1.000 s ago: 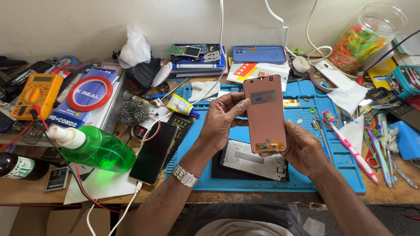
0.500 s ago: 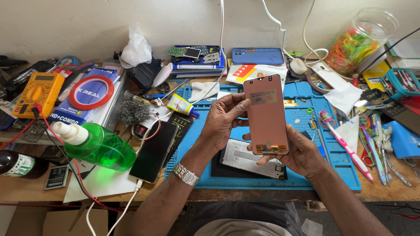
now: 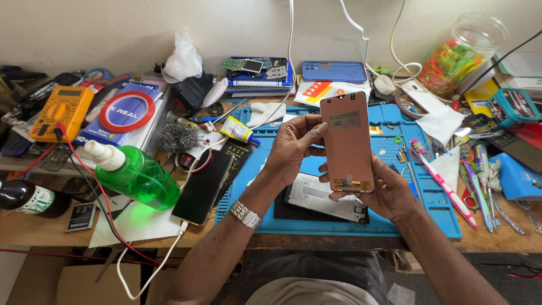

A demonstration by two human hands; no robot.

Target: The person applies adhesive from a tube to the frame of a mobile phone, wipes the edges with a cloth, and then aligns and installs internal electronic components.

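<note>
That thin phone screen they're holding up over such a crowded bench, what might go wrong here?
The phone screen is held only at its edges, by the left hand on one side and the right hand at the bottom. If the grip slips, it would likely drop onto the opened phone on the blue mat and might crack. The green spray bottle lies on its side beside a black phone on a cable; a leak could wet it.

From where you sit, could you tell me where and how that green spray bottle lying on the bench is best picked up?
Grip the green spray bottle around its wide green body, coming down from above. It lies on its side with the white nozzle pointing up-left; the body is the broadest part, and its top is clear, while a red lead crosses by the narrow neck.
</note>
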